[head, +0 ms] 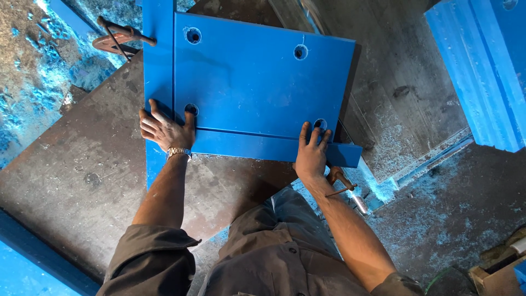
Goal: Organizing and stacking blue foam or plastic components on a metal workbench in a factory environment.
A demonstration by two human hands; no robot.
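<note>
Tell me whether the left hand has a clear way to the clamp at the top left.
Probably yes: the left hand rests on the blue strip, and only bare strip lies between it and the clamp.

Open surface (82,175) left of blue plate (263,82). Rusty clamps (118,37) at far left, near right (342,183). Blue slab (482,71) blocking right.

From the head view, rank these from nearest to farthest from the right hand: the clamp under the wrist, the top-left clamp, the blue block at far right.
From the right hand:
1. Clamp under the wrist, just below-right.
2. Blue block, far right.
3. Top-left clamp, across the blue plate.
</note>
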